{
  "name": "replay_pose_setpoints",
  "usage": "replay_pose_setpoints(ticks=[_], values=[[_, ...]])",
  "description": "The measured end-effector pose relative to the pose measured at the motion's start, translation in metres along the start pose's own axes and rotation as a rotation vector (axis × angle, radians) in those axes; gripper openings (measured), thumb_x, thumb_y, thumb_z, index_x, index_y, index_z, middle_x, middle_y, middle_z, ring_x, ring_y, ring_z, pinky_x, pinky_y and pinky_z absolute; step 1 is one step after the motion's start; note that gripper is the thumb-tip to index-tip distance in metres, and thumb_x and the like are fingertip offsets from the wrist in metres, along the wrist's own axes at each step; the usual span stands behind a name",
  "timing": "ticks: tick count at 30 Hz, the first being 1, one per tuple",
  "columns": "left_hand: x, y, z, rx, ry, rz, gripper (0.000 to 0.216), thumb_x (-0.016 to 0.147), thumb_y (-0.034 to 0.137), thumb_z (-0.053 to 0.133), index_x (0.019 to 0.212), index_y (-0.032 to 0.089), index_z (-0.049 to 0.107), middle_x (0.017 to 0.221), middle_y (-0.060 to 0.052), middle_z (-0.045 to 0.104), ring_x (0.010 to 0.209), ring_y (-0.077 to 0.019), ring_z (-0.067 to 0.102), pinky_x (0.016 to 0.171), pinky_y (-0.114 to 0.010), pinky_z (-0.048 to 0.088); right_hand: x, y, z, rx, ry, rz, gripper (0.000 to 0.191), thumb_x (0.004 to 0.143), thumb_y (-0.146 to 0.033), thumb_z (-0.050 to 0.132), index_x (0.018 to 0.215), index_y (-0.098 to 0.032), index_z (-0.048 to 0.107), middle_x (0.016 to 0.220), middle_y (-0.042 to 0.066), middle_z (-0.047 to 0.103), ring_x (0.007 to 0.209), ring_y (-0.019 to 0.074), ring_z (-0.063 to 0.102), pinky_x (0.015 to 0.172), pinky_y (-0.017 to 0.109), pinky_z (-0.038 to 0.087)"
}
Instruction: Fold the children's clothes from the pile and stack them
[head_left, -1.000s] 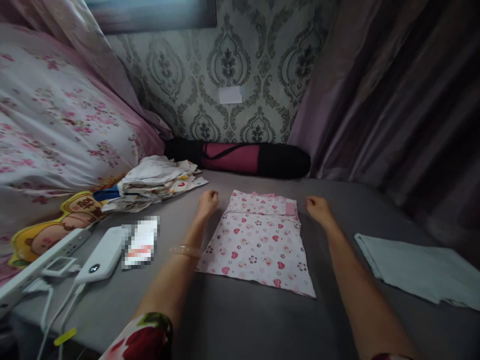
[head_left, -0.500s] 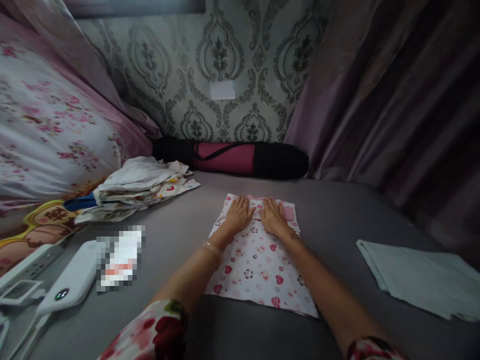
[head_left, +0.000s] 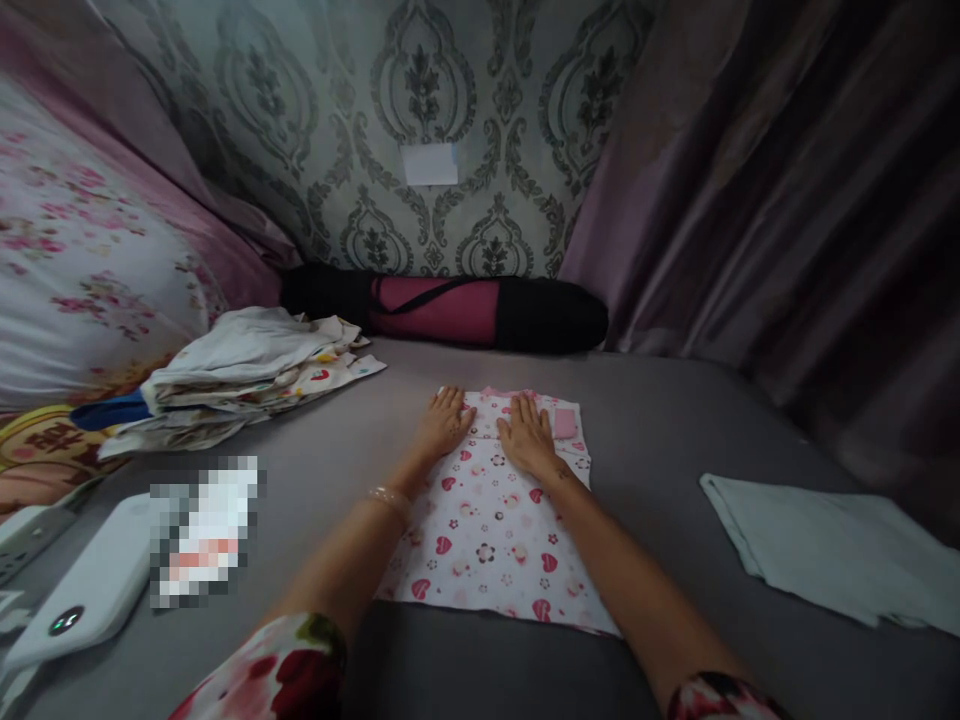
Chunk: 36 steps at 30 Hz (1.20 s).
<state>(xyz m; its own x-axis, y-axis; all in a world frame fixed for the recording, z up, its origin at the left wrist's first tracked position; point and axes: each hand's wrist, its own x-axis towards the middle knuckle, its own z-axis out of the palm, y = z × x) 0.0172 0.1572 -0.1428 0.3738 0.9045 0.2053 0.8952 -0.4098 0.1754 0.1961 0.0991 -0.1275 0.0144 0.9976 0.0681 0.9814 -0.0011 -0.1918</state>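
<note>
A white cloth garment (head_left: 487,520) with red hearts and small flowers lies flat on the grey bed surface (head_left: 315,520). It looks folded, and a pink patch (head_left: 565,423) shows near its far right corner. My left hand (head_left: 444,424) rests palm down on its far left corner, fingers stretched out. Flat on the far part of the cloth, left of the pink patch, is my right hand (head_left: 529,436), its fingers extended too. Neither hand grips anything. The palms hide the cloth under them.
A pile of folded clothes (head_left: 247,375) sits at the left, near a white power bank (head_left: 97,580) and a blurred-out item (head_left: 210,530). A pale green folded cloth (head_left: 817,545) lies to the right. Along the wall stretches a black and maroon bag (head_left: 442,310).
My left hand has slid left to the garment's far left corner. The right hand stays on the cloth, a little further from the pink patch. The view has shifted slightly.
</note>
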Motion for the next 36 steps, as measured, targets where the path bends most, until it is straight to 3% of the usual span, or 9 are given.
replay_pose_setpoints(ticks=[7,11,17,21,27,32,36], values=[[-0.001,0.001,-0.003,-0.024,-0.038,-0.027,0.062,0.096,0.045,0.022,0.143,0.006,0.036,0.150,-0.015,0.036,0.141,-0.0272,0.027,0.115,-0.041,0.022,-0.008,0.008,0.000,-0.034,0.126,0.113,0.071,0.095,-0.045,0.028,0.148,0.002,0.019,0.156,0.020,0.015,0.143,0.0295,0.014,0.115,0.042,0.013],[0.000,0.000,-0.005,-0.030,-0.059,-0.034,0.063,0.095,0.046,0.023,0.143,0.007,0.036,0.150,-0.015,0.034,0.141,-0.0273,0.026,0.114,-0.041,0.023,-0.011,0.027,-0.005,-0.059,0.106,0.117,0.068,0.096,-0.044,0.027,0.145,0.003,0.030,0.152,0.022,0.027,0.141,0.0318,0.019,0.114,0.044,0.014],[0.000,-0.010,-0.010,-0.039,-0.134,0.026,0.068,0.095,0.051,0.019,0.144,0.005,0.034,0.152,-0.015,0.032,0.142,-0.0265,0.023,0.116,-0.038,0.020,-0.016,0.066,-0.012,-0.035,0.072,-0.059,0.053,0.097,-0.033,0.023,0.144,-0.015,0.039,0.152,0.009,0.033,0.141,0.0252,0.024,0.115,0.041,0.015],[-0.001,-0.019,-0.011,-0.045,-0.143,0.060,0.072,0.095,0.056,0.013,0.145,0.009,0.032,0.153,-0.014,0.030,0.143,-0.0264,0.022,0.115,-0.042,0.022,-0.016,0.075,-0.013,-0.001,0.028,-0.066,0.054,0.098,-0.035,0.022,0.146,-0.014,0.036,0.154,0.009,0.028,0.142,0.0240,0.021,0.116,0.042,0.014],[0.003,-0.011,-0.023,0.020,-0.238,0.073,0.069,0.095,0.054,0.020,0.146,0.008,0.030,0.153,-0.017,0.028,0.142,-0.0296,0.022,0.114,-0.047,0.020,-0.011,0.067,-0.024,0.006,-0.059,-0.038,0.057,0.097,-0.035,0.023,0.146,-0.007,0.032,0.154,0.013,0.027,0.143,0.0251,0.019,0.116,0.045,0.011],[0.008,0.021,-0.024,0.072,-0.066,0.261,0.056,0.098,0.042,0.021,0.143,0.012,0.037,0.149,-0.013,0.037,0.140,-0.0239,0.028,0.116,-0.042,0.017,0.003,0.040,-0.025,-0.045,0.030,-0.082,0.061,0.097,-0.038,0.022,0.145,-0.002,0.032,0.151,0.017,0.030,0.141,0.0257,0.024,0.116,0.042,0.009],[0.011,0.029,-0.009,0.056,-0.074,0.252,0.057,0.098,0.044,0.022,0.143,0.011,0.037,0.148,-0.013,0.039,0.138,-0.0240,0.033,0.114,-0.042,0.023,0.014,0.025,-0.010,-0.057,0.074,-0.053,0.064,0.097,-0.044,0.022,0.143,-0.001,0.036,0.150,0.018,0.033,0.141,0.0254,0.024,0.115,0.038,0.013]])
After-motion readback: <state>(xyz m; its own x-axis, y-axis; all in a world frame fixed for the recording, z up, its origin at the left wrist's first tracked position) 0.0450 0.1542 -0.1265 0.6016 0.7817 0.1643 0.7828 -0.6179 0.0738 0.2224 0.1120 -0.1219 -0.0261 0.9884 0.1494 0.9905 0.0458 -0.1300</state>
